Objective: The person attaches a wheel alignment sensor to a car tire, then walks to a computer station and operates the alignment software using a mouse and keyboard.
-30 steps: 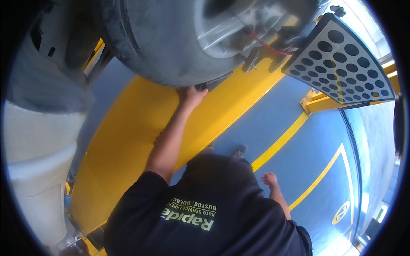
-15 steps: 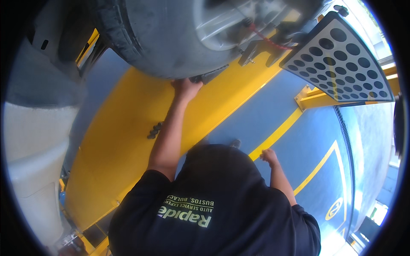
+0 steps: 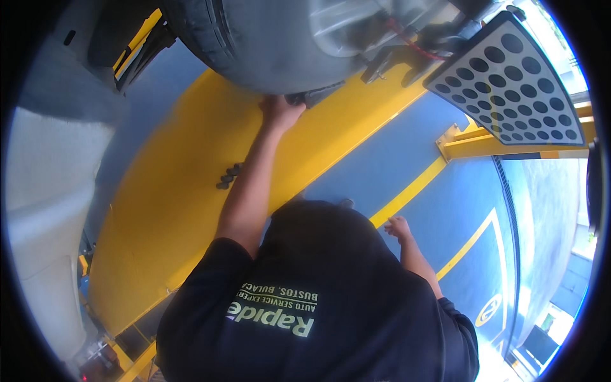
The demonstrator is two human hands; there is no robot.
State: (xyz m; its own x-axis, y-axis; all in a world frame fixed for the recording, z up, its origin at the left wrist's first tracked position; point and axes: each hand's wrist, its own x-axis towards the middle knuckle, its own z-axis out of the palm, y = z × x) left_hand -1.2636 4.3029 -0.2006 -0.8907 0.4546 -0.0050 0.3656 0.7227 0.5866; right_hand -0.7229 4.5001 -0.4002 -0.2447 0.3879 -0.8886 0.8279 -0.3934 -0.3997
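My left hand reaches forward to the base of a grey tyre. Its fingers are closed round the near end of a black wedge-shaped block, which lies under the tyre's edge on a yellow ramp. Part of the block is hidden by my hand and the tyre. Lower and to the right, my right hand hangs over the blue floor with its fingers loosely curled and a little apart. Nothing shows in it.
A panel with dark dots juts out at the upper right, beside a clamp on the wheel. A yellow beam stands below the panel. Car bodywork fills the left side. Round dark knobs sit on the ramp beside my left forearm.
The view has shifted slightly, with the tyre now a little higher and further right. My left hand stays on the block. My right hand's fingers have loosened a little.
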